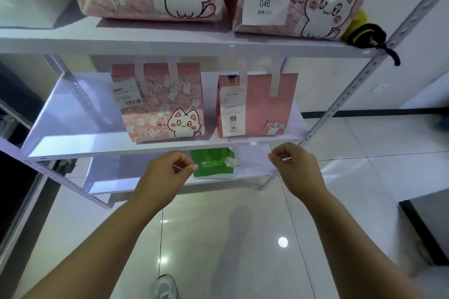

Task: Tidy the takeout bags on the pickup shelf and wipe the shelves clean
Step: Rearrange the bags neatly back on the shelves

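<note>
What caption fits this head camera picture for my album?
Left hand and right hand hover, curled, before a white shelf holding a pink cat bag and a plainer pink bag, green bag below.

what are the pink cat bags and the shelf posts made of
Middle-shelf cat bag: probably coated paper or laminated non-woven; crisp folded edges, printed, slight sheen. The shelf post: metal angle, pale painted finish, rows of punched holes.
</note>
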`<state>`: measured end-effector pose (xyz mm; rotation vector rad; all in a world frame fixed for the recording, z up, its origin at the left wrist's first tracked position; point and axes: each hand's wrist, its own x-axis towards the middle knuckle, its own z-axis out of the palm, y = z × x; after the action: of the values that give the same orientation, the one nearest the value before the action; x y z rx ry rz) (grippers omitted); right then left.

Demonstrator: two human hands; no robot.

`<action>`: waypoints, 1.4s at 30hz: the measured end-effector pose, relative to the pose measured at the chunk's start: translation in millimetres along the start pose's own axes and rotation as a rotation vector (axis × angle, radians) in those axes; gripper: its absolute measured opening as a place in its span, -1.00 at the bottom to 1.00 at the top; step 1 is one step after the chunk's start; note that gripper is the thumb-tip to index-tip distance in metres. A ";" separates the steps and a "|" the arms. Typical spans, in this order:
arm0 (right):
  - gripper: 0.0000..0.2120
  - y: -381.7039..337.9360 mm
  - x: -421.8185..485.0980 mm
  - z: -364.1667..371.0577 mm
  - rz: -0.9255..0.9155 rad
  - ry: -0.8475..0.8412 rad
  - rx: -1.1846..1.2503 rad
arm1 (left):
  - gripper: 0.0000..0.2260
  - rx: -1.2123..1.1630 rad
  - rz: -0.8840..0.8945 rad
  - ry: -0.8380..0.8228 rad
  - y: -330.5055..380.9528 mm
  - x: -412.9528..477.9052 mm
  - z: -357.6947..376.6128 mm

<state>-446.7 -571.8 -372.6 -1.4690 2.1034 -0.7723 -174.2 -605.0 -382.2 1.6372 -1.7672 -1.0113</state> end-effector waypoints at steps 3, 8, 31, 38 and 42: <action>-0.94 6.2 14.9 5.8 0.061 0.014 0.006 | -0.90 0.019 0.000 -0.070 1.6 21.4 4.6; -0.93 19.1 43.0 11.9 0.128 0.057 0.015 | -0.94 0.038 0.055 -0.121 12.8 68.1 19.8; -0.63 112.6 217.0 22.6 0.151 -0.104 -0.051 | -0.69 -0.042 -0.126 0.111 14.4 198.9 146.8; -0.85 114.9 194.1 5.3 0.192 0.082 -0.077 | -0.84 0.096 -0.114 0.153 19.4 181.7 134.9; -0.82 107.7 162.1 -10.6 0.208 0.092 -0.087 | -0.83 0.061 -0.131 0.108 29.5 158.2 123.1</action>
<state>-580.4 -693.6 -445.5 -1.2520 2.3408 -0.6891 -310.3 -740.0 -448.0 1.8310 -1.6527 -0.9148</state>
